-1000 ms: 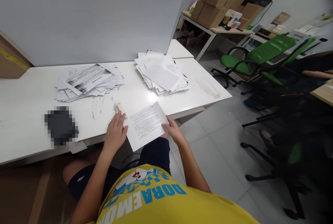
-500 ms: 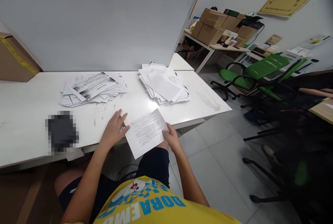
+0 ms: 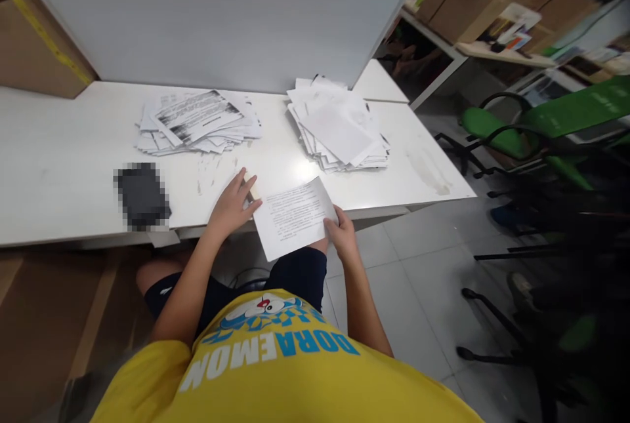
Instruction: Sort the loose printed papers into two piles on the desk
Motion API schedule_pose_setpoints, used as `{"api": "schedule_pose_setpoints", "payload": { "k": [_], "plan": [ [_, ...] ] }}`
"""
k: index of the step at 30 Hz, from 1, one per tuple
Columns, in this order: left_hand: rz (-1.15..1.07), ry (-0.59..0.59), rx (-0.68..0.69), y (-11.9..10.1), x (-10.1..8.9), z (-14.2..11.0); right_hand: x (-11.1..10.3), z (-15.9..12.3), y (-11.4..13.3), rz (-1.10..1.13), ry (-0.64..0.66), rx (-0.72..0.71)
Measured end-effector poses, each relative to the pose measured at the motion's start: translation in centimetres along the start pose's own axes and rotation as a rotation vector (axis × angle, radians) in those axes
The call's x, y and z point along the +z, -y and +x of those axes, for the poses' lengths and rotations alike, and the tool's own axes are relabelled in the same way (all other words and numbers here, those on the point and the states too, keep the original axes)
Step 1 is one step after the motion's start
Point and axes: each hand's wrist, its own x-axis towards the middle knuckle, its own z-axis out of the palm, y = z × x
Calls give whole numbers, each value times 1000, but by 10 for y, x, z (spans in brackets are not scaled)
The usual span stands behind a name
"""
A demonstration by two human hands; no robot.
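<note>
A printed sheet of paper (image 3: 295, 220) lies tilted over the front edge of the white table and above my lap. My right hand (image 3: 343, 236) pinches its right edge, thumb on top. At the sheet's upper left corner, my left hand (image 3: 230, 206) curves around a small cream-coloured block (image 3: 253, 191), its thumb touching the paper. What the block is, I cannot make out, as the fingers partly cover it. Behind the hands are two untidy paper stacks, the left stack (image 3: 197, 122) with a dark-smudged printed page on top and the right stack (image 3: 339, 128) topped by a blank sheet.
A blurred-out dark object (image 3: 142, 197) sits near the front edge of the white table (image 3: 59, 167). A whiteboard (image 3: 221, 16) stands along the back, with a cardboard box (image 3: 44, 42) at the left. Green chairs (image 3: 497, 131) and another table with boxes are on the right.
My view has tilted down and shifted left, so the table sits higher and further right in the picture. Both hands keep nearly the same places on the sheet and block.
</note>
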Motion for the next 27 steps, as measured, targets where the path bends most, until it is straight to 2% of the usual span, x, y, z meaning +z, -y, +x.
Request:
{"api": "schedule_pose_setpoints", "payload": {
  "k": [4, 13, 27],
  "plan": [
    [-37, 21, -23, -1, 0, -2, -4, -4, -3, -27, 5, 18],
    [-83, 35, -7, 3, 1, 0, -11, -12, 8, -20, 12, 37],
    [-113, 48, -14, 2, 1, 1, -11, -11, -3, 59, 9, 0]
  ]
}}
